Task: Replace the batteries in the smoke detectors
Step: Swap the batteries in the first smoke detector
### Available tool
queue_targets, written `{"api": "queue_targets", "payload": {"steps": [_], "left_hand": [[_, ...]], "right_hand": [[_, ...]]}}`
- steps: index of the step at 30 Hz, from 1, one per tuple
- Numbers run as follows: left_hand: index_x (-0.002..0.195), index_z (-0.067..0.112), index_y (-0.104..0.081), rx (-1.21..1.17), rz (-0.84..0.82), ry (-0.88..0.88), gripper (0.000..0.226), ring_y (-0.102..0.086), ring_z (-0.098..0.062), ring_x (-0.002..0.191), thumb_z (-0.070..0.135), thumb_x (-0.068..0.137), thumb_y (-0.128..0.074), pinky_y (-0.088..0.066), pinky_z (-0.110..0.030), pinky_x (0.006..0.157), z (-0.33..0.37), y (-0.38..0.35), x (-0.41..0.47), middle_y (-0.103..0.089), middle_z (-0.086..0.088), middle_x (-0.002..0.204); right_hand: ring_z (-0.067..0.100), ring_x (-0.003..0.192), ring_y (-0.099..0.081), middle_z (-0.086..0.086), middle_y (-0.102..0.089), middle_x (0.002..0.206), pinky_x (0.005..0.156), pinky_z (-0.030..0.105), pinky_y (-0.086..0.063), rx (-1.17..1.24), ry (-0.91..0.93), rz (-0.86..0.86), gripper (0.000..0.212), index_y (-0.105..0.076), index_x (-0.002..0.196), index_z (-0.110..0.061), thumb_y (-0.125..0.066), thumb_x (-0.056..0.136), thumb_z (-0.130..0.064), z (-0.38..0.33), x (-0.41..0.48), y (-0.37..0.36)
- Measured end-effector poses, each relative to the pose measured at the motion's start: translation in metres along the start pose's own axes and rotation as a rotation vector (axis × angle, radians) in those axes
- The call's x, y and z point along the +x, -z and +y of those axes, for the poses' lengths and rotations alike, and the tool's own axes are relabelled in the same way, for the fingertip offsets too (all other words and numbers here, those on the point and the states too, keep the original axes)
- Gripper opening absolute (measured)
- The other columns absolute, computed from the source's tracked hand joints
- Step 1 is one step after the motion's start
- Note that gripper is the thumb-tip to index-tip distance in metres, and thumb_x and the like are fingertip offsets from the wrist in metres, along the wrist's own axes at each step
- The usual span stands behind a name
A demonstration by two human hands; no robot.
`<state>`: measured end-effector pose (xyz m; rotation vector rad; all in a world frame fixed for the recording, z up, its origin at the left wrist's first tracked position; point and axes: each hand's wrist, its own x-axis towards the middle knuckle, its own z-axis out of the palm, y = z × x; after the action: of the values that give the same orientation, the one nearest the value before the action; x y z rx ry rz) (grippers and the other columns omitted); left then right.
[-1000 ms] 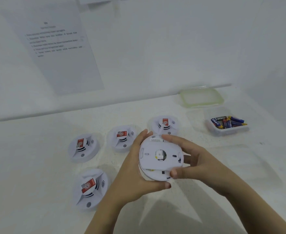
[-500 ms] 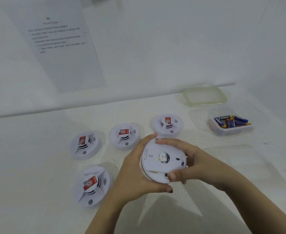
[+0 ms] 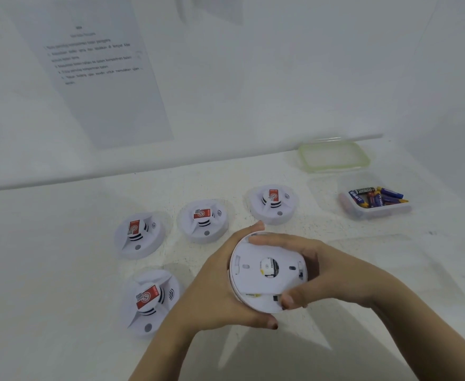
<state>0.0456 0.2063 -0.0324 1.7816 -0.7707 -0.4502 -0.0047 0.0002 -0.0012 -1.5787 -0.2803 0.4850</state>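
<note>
A round white smoke detector (image 3: 256,279) is held back-side up above the white table, its flat back plate facing me. My left hand (image 3: 215,292) cups its left rim from below, thumb under the bottom edge. My right hand (image 3: 324,273) grips the back plate from the right, fingers over the top edge and thumb on the lower edge. Several other detectors lie face up with red stickers: one at the lower left (image 3: 149,301), one at the left (image 3: 139,233), one in the middle (image 3: 203,220) and one further right (image 3: 273,203).
A clear plastic box (image 3: 377,213) with several loose batteries stands at the right. Its green-rimmed lid (image 3: 335,156) lies behind it by the wall. A printed instruction sheet (image 3: 96,75) hangs on the white wall.
The back plate has turned in my hands, and my right fingers have slid further over its top edge. The detector sits slightly lower than before.
</note>
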Motion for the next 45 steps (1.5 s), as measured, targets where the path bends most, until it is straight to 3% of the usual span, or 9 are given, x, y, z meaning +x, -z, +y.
{"api": "queue_targets", "payload": {"steps": [7,9,11,13,17,25,35,41,45], "left_hand": [[0.137,0.035,-0.038,0.057,-0.06,-0.011,0.107,-0.054,-0.011,0.124,0.002,0.05,-0.091,-0.048,-0.023,0.096,-0.002,0.002,0.001,-0.056,0.012,0.132],[0.138,0.032,-0.038,0.051,-0.062,-0.014,0.106,-0.055,-0.01,0.123,0.001,0.05,-0.089,-0.047,-0.019,0.094,-0.001,0.003,0.001,-0.057,0.013,0.13],[0.138,0.026,-0.039,0.048,-0.041,-0.028,0.105,-0.055,-0.009,0.122,0.002,0.049,-0.088,-0.046,-0.016,0.092,0.001,0.004,0.0,-0.058,0.013,0.129],[0.137,0.029,-0.041,0.034,-0.005,-0.043,0.103,-0.053,-0.007,0.125,-0.001,0.049,-0.086,-0.044,-0.014,0.093,0.004,0.006,0.0,-0.057,0.015,0.131],[0.132,0.049,-0.041,0.081,0.024,-0.044,0.1,-0.052,-0.004,0.124,0.016,0.048,-0.086,-0.045,-0.012,0.09,0.006,0.011,0.001,-0.054,0.019,0.133],[0.137,0.035,-0.037,0.137,-0.092,0.044,0.104,-0.055,0.0,0.117,0.004,0.052,-0.088,-0.047,-0.012,0.086,-0.002,0.015,0.0,-0.056,0.025,0.124],[0.137,0.039,-0.038,0.086,0.039,0.088,0.105,-0.058,-0.006,0.116,0.021,0.046,-0.087,-0.055,-0.031,0.088,-0.014,0.029,-0.009,-0.058,0.019,0.126],[0.13,0.037,-0.043,0.136,0.18,0.053,0.098,-0.061,-0.004,0.108,0.004,0.049,-0.088,-0.052,-0.015,0.077,-0.018,0.031,-0.01,-0.061,0.022,0.116],[0.129,0.037,-0.041,0.165,0.188,0.03,0.1,-0.062,0.001,0.103,-0.001,0.051,-0.09,-0.052,-0.013,0.073,-0.015,0.024,-0.009,-0.06,0.026,0.114]], "right_hand": [[0.041,0.117,-0.05,-0.001,-0.055,0.13,0.088,0.072,-0.039,-0.047,-0.046,-0.087,0.072,-0.056,0.129,-0.033,-0.072,0.074,0.01,-0.005,0.001,0.004],[0.032,0.119,-0.053,-0.007,-0.055,0.131,0.094,0.062,-0.043,-0.049,-0.053,-0.096,0.072,-0.055,0.13,-0.032,-0.071,0.074,0.011,-0.007,0.001,0.005],[0.018,0.12,-0.054,-0.013,-0.055,0.13,0.095,0.04,-0.05,-0.108,-0.048,-0.07,0.073,-0.053,0.13,-0.036,-0.073,0.074,0.007,-0.011,0.0,0.006],[0.005,0.121,-0.05,-0.019,-0.051,0.132,0.093,0.027,-0.049,-0.268,-0.026,0.025,0.074,-0.051,0.127,-0.048,-0.08,0.072,-0.007,-0.013,0.0,0.006],[-0.015,0.133,-0.018,-0.027,-0.023,0.147,0.105,0.023,-0.033,-0.629,0.051,0.265,0.073,-0.049,0.121,-0.06,-0.086,0.063,-0.034,-0.01,-0.001,0.003],[-0.009,0.138,-0.007,-0.027,-0.008,0.151,0.104,0.014,-0.018,-1.063,0.157,0.248,0.062,-0.043,0.127,-0.043,-0.06,0.068,-0.053,-0.009,-0.003,-0.01],[-0.001,0.137,-0.015,-0.017,-0.011,0.152,0.102,0.02,-0.027,-1.004,-0.007,0.443,0.057,-0.043,0.12,-0.042,-0.066,0.068,-0.041,0.011,-0.02,0.013],[0.007,0.143,-0.005,-0.011,-0.003,0.157,0.11,0.021,-0.018,-1.086,-0.263,0.319,0.062,-0.032,0.136,-0.039,-0.061,0.082,-0.032,0.037,-0.025,0.015],[-0.007,0.138,-0.016,-0.027,-0.019,0.149,0.108,0.018,-0.024,-0.88,-0.128,0.345,0.051,-0.03,0.128,-0.057,-0.055,0.086,-0.043,0.038,-0.021,0.005]]}}
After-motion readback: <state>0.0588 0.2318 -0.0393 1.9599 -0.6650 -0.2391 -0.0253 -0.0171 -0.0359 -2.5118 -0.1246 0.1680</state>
